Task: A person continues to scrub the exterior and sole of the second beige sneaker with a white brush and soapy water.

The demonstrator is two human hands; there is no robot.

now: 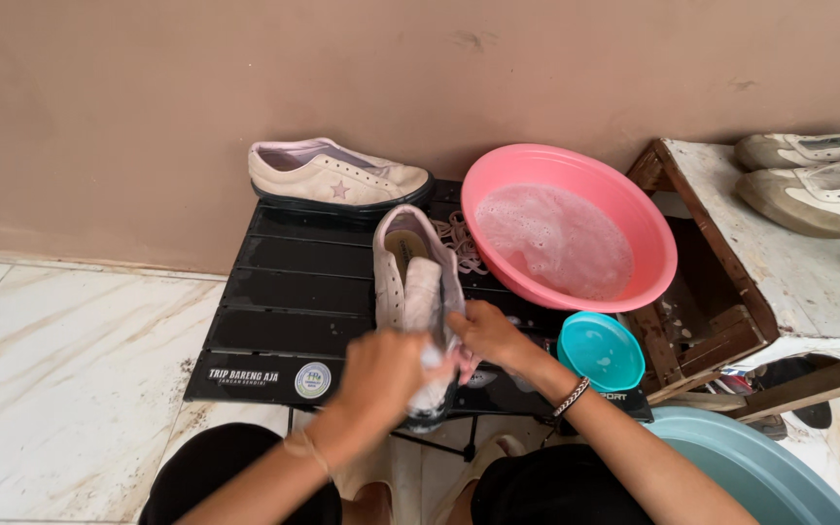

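Observation:
A pale pink sneaker [408, 274] stands on a low black slatted table [294, 311], its toe toward me and its tongue pulled up. My left hand [381, 374] is blurred and curled over the toe end, and whatever it may hold is hidden. My right hand [488, 335], with a bracelet at the wrist, grips the sneaker's side and tongue. The matching second sneaker [337, 177] lies at the table's far edge, against the wall. Loose laces [459, 241] lie beside the held shoe.
A pink basin of soapy water [568, 226] sits on the table's right end, a small teal bowl [601, 350] in front of it. A worn white wooden crate [780, 262] to the right carries a pair of white-and-green sneakers [819, 190]. A pale blue tub [760, 472] sits bottom right.

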